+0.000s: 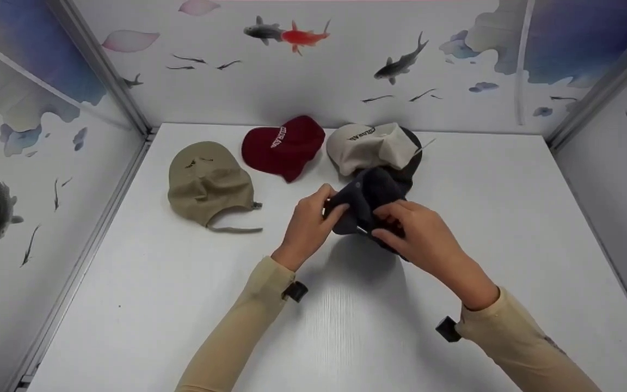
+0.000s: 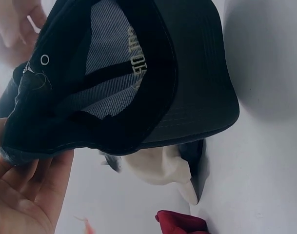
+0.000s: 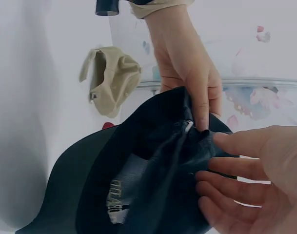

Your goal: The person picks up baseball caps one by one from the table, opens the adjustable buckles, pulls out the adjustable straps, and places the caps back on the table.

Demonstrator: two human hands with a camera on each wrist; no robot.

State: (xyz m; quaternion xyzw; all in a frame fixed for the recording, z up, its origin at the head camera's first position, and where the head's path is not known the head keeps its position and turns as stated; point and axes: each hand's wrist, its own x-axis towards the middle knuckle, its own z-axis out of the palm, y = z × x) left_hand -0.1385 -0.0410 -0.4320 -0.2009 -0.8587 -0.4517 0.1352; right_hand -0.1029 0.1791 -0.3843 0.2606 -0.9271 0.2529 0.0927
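Observation:
Both hands hold a dark navy baseball cap (image 1: 354,204) above the white table, its inside turned up. In the left wrist view, the cap's inside (image 2: 65,114) shows pale mesh, reversed lettering and a metal eyelet, with the brim (image 2: 202,73) to the right. My left hand (image 1: 308,220) pinches the cap's back edge, thumb over the fabric near a small metal buckle (image 3: 188,126). On the other side of the back, my right hand (image 1: 428,231) has thumb and bent fingers on the fabric; part of its grip is hidden in the head view.
A khaki cap (image 1: 210,182) with its strap loose lies at left. Behind are a dark red cap (image 1: 286,144) and a cream cap (image 1: 368,144) resting against a dark one (image 1: 416,158). White walls with painted fish enclose the table (image 1: 509,218) at the back and sides.

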